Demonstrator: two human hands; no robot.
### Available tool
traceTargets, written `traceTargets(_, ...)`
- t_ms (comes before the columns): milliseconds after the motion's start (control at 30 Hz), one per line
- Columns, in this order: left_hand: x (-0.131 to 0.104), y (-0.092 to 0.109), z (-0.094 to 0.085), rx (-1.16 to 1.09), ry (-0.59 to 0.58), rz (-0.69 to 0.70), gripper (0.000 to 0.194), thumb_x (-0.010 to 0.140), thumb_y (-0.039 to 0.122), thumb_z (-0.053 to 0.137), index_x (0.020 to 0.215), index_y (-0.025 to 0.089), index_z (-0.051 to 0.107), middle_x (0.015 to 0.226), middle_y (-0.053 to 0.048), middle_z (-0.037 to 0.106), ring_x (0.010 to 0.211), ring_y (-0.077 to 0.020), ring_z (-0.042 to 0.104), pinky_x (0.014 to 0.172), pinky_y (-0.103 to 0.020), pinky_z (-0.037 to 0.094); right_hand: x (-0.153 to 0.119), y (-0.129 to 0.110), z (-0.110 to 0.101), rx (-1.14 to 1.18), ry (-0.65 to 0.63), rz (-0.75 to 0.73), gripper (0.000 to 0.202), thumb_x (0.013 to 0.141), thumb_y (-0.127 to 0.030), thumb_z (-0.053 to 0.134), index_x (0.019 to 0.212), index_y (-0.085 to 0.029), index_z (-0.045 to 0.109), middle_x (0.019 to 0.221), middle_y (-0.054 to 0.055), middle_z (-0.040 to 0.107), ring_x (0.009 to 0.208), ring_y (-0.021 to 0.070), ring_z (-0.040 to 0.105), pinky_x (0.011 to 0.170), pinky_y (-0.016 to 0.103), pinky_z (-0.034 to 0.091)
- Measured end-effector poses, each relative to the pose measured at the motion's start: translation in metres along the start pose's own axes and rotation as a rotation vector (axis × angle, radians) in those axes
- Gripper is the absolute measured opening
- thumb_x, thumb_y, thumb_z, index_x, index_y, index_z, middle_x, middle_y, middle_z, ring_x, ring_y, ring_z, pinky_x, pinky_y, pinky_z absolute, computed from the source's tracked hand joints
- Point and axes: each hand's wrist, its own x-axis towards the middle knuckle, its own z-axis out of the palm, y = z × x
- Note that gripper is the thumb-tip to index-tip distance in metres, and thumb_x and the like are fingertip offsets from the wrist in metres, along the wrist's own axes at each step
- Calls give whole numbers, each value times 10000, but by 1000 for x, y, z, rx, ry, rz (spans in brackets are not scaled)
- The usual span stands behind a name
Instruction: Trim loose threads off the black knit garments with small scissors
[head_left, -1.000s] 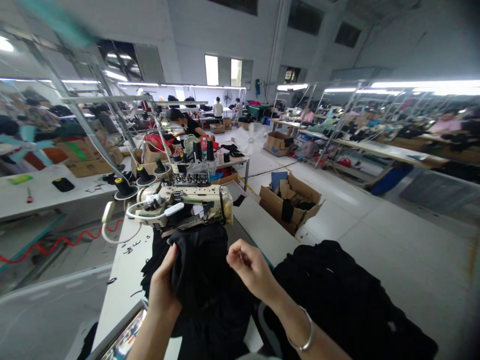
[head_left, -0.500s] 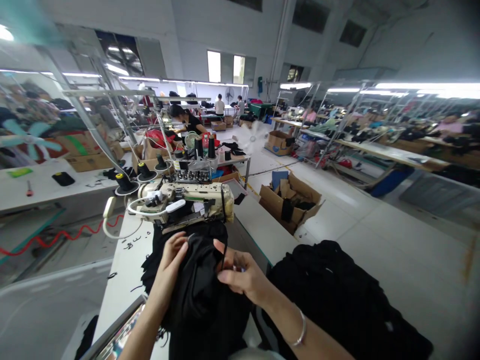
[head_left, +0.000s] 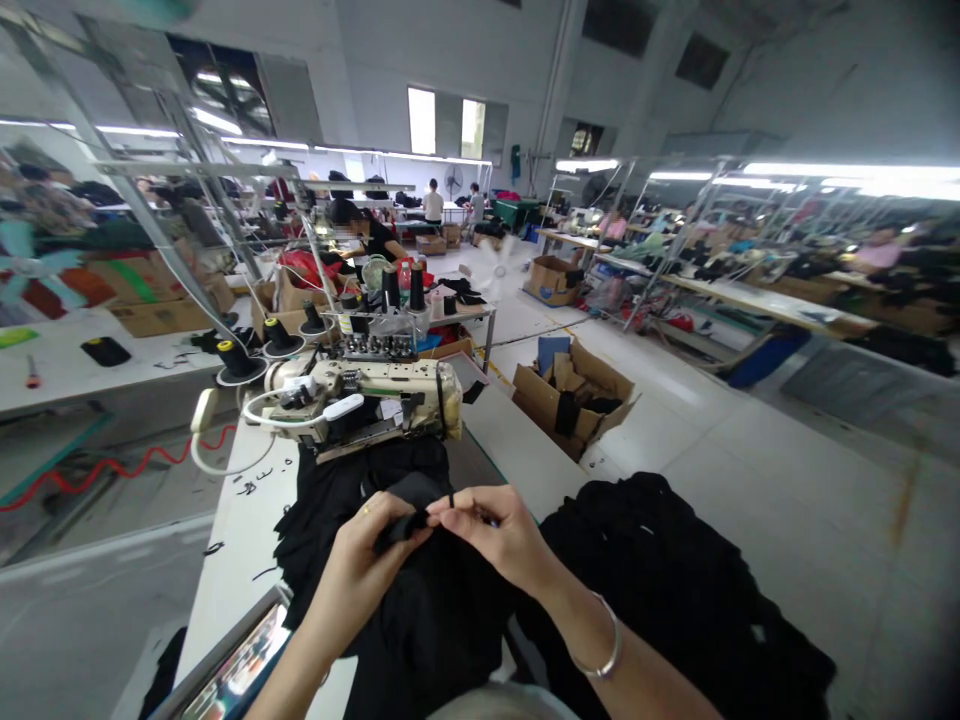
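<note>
Black cloth (head_left: 442, 620) hangs over the table's front edge and runs back to the sewing machine (head_left: 375, 395). My left hand (head_left: 371, 550) grips a folded part of it between thumb and fingers. Close beside, my right hand (head_left: 499, 530) pinches the cloth's edge with its fingertips, nearly touching the left. A narrow black strip crosses the right forefinger. Something small and bluish shows within the right hand, too hidden to name. Both hands are in front of the machine, apart from it.
A large heap of black cloth (head_left: 675, 600) lies at the right. Thread cones (head_left: 235, 358) stand behind the machine. A phone-like screen (head_left: 236, 655) sits at the lower left. An open cardboard box (head_left: 574, 400) is on the floor. Co-workers sit farther back.
My hands have come together at the cloth's edge. The left moved right and turned to pinch a fold; the right rose slightly, and the strip it held up no longer stands upright.
</note>
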Motion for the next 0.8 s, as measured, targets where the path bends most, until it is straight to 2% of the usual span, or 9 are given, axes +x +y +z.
traceTargets(67,1,4,0,2,27,-80,128,749,298,628,722,191,562,646,19,559,600,-132,529,536,-202,426,1,-3,-3,-47,65,-51,272,837,-344,569,660,-160,662,691,24,634,563,113,479,541,239,363)
traceTargets(167,3,7,1,-22,-2,-121,196,727,312,652,895,213,637,738,-2,644,657,-156,585,582,-219,466,3,-6,-5,-135,89,-141,227,837,-312,579,675,-170,649,693,31,627,627,137,537,591,249,396)
traceTargets(267,4,7,2,-46,-66,-74,264,718,304,674,979,266,686,838,-26,710,754,-198,645,691,-265,499,4,-8,-7,-227,96,-176,216,846,-314,564,712,-170,653,664,32,591,611,142,533,568,254,391)
traceTargets(400,5,6,2,3,-47,42,151,732,288,666,863,259,734,617,-15,648,564,-162,601,526,-230,467,6,-9,-7,-342,95,-205,197,857,-292,545,740,-167,641,655,28,563,596,133,514,554,243,377)
traceTargets(500,5,6,3,-5,-34,89,110,740,267,659,813,244,738,768,-51,678,695,-185,633,614,-245,492,9,-10,-6,-451,74,-222,189,875,-251,499,759,-170,623,687,34,567,619,134,521,578,240,378)
traceTargets(567,5,8,4,-21,-81,46,115,744,275,656,822,242,733,821,-52,704,738,-198,650,658,-252,497,11,-8,-6,-503,60,-215,195,880,-246,480,753,-177,611,695,36,573,629,139,529,590,241,379)
traceTargets(700,2,10,6,-70,-213,-152,157,756,335,638,824,229,733,745,-25,723,713,-210,653,632,-244,484,14,2,-6,-510,54,-161,219,886,-291,485,720,-189,585,665,23,572,625,142,532,593,236,373)
traceTargets(800,-2,9,7,-158,-224,-269,191,748,367,638,809,212,732,759,-18,721,736,-213,640,642,-235,472,9,7,-11,-477,51,-78,199,890,-342,486,801,-189,577,656,1,552,609,130,518,586,228,364)
